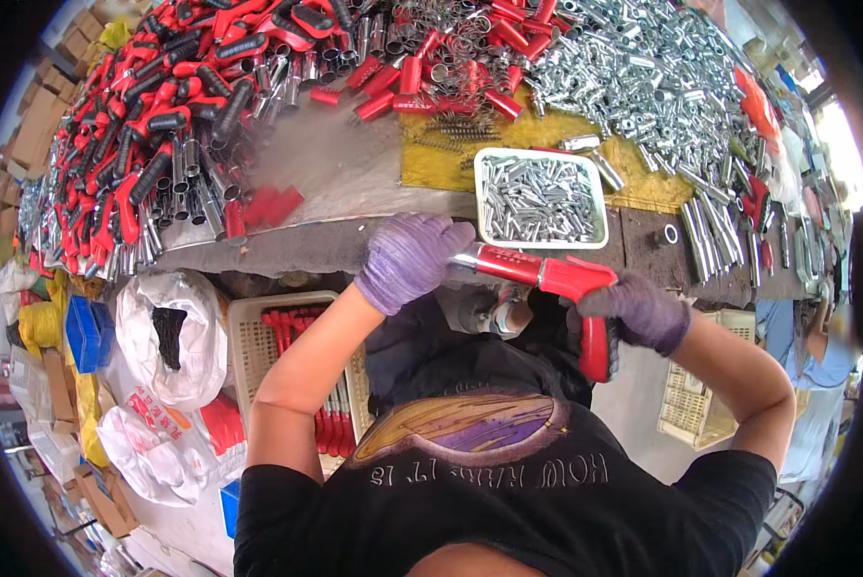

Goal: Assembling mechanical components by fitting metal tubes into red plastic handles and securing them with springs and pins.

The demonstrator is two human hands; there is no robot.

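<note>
A red pistol-grip tool (523,271), with a chrome tube end and a black inset on its handle, lies across in front of my body between both hands. My left hand (414,260), in a purple knit glove, is closed around the chrome end. My right hand (638,313), in a purple glove with a dark palm, grips the tool where the barrel meets the handle; some of its fingers are hidden. Just beyond the tool, a white tray (482,226) of small metal pins stands at the bench's near edge.
Red-and-black handles (167,115) are heaped on the bench at the left, with red sleeves (417,75) and springs (460,127) in the middle. Small silver parts (643,72) pile up at the right, near metal rods (710,231). A cream crate (244,313) and white sack (138,337) stand below.
</note>
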